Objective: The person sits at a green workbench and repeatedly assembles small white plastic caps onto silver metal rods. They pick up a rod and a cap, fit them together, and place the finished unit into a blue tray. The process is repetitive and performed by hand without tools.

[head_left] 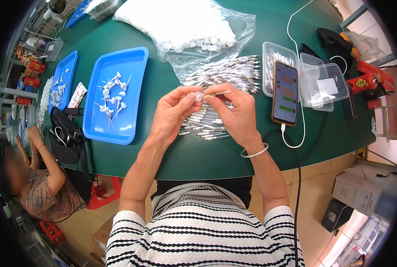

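Between thumb and fingers, my left hand (174, 111) pinches a small white plastic cap (199, 96). Close beside it, my right hand (235, 111) is closed on a thin white tube (220, 93) whose inner end meets the cap; my fingertips hide whether it sits inside. Beneath and behind both hands lies a loose pile of thin tubes with metallic-looking parts (234, 73). Beyond the pile, a big clear plastic bag (180, 22) spills many white caps. To the left, a blue tray (138, 89) holds several caps with tubes joined to them.
A phone (285, 93) on a white charging cable leans by a clear box (269, 49) of small parts at right. Nearby are clear lids (329, 78). A black bag (65, 133) and a second blue tray (69, 62) lie left, where another person (47, 182) works.
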